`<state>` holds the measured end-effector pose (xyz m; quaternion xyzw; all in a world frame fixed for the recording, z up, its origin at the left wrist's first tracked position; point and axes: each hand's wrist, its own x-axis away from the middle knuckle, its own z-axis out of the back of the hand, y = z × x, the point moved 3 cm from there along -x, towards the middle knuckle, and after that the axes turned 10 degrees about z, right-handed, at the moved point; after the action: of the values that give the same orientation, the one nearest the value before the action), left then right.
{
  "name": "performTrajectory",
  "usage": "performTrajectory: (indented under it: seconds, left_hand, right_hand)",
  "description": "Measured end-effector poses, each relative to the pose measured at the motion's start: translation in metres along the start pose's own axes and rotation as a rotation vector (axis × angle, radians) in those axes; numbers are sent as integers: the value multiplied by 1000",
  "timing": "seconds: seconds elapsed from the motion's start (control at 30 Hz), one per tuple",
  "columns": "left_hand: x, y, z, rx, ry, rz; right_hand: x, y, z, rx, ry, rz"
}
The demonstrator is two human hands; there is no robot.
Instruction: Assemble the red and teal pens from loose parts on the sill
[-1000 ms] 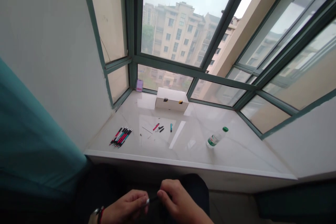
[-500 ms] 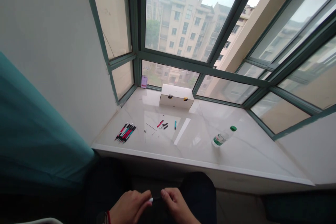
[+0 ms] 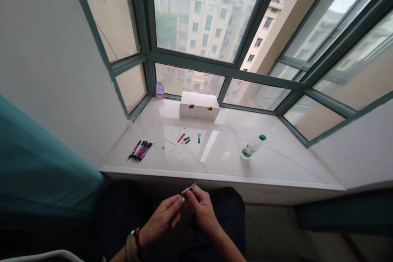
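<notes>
Above my lap, my left hand (image 3: 168,212) and my right hand (image 3: 202,208) are close together, both closed on one pen (image 3: 193,187). Its silver tip points up and to the right past my right fingers. A white part shows at my left fingertips, and the rest of the barrel is mostly hidden. On the white sill beyond lie loose pen parts: a red barrel (image 3: 181,138), a teal barrel (image 3: 199,138), black pieces (image 3: 187,141) and thin rods (image 3: 164,152). A row of assembled pens (image 3: 140,150) lies to their left.
A white box (image 3: 199,108) stands at the back of the sill (image 3: 221,168) by the window. To the right is a plastic bottle (image 3: 252,148) with a green cap. A small purple packet (image 3: 159,90) leans in the left corner. A teal curtain (image 3: 39,163) hangs at left.
Both hands have risen toward the sill and come closer together. The pen has tilted, and its silver tip now shows beyond my right fingers. The camera view has shifted slightly.
</notes>
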<state>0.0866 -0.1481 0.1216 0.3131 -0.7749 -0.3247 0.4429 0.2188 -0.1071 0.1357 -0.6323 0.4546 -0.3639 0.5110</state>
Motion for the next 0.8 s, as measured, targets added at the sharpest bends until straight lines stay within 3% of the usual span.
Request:
performTrajectory:
  seconds: [0.13, 0.2, 0.37, 0.63, 0.8]
  left_hand:
    - [10, 13, 6, 160, 51, -118]
    - [18, 19, 10, 170, 57, -152]
    - [32, 25, 9, -35, 12, -165]
    - [35, 24, 2, -17, 2, -213]
    - [36, 25, 1, -27, 20, -184]
  right_hand:
    - [-7, -2, 11, -215, 271, -62]
    - [-9, -1, 14, -348, 337, -88]
    - [-7, 4, 6, -478, 329, -154]
    - [0, 10, -10, -563, 313, -194]
    - [-1, 10, -10, -493, 305, -196]
